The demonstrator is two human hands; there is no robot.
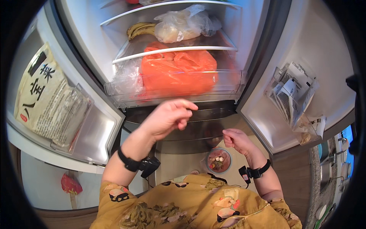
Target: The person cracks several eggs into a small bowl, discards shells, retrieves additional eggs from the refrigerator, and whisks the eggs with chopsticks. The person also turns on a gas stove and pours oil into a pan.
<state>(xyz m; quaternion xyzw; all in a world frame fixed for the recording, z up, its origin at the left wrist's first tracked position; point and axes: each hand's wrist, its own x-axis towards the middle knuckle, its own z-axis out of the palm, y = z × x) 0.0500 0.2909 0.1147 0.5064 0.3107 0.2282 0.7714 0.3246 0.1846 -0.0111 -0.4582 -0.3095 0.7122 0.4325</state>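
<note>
An open refrigerator stands before me. In its lower clear drawer (125,96) lies a large orange plastic bag (180,71), with a crumpled clear plastic bag (128,77) at its left. My left hand (171,116) is just in front of the drawer, fingers loosely curled, index finger pointing right, nothing visible in it. My right hand (236,140) is lower and to the right, its fingers curled together; whether it holds something small cannot be told. On the shelf (174,50) above the drawer are bananas (140,29) and a knotted clear bag with pale contents (183,25).
The left door (94,134) holds a large printed food package (43,100); the right door (266,134) holds several packets (297,80). A round bin (218,161) with scraps stands on the floor below my right hand. A counter (314,174) runs at the far right.
</note>
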